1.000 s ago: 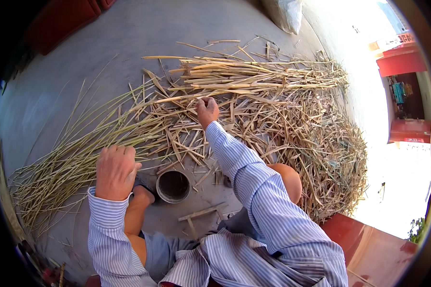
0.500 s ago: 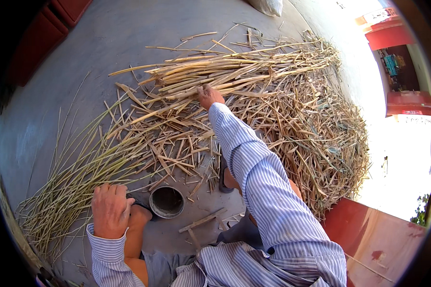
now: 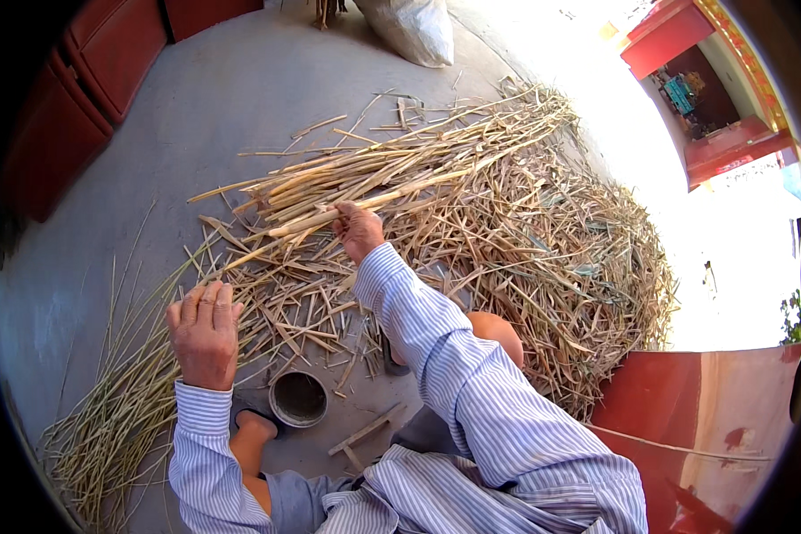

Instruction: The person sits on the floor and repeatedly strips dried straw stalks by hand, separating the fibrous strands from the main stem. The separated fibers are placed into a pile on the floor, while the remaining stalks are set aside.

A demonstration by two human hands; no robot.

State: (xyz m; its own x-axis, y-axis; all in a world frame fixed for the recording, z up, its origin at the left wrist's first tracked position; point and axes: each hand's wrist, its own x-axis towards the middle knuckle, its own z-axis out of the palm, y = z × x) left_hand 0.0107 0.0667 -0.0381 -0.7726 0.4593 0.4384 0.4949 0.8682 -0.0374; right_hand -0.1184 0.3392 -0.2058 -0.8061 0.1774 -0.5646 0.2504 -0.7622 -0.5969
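My right hand [image 3: 359,231] is closed on a thick, pale dry stalk [image 3: 411,190] at the near side of a loose bundle of long tan stalks [image 3: 329,178]. That stalk slants from lower left to upper right. To the left, my left hand [image 3: 206,334] is raised with its fingers curled and its back toward me; what they hold, if anything, is hidden. Below and left of it, thin greenish peeled stems [image 3: 116,423] lie in a spread pile. Broken pieces and dry husks [image 3: 307,307] are scattered between my hands.
A large heap of dry leaves and husks [image 3: 561,258] spreads at the right. Near my feet stand a dark round container [image 3: 298,399] and a small wooden frame [image 3: 365,429]. A whitish sack [image 3: 409,31] and red padded seats [image 3: 107,53] are farther back; a red panel [image 3: 654,400] is at right.
My right hand has drawn back toward me and left, taking hold of a stalk. My left hand has risen forward from near my knee. The view has shifted, showing more of the sack.
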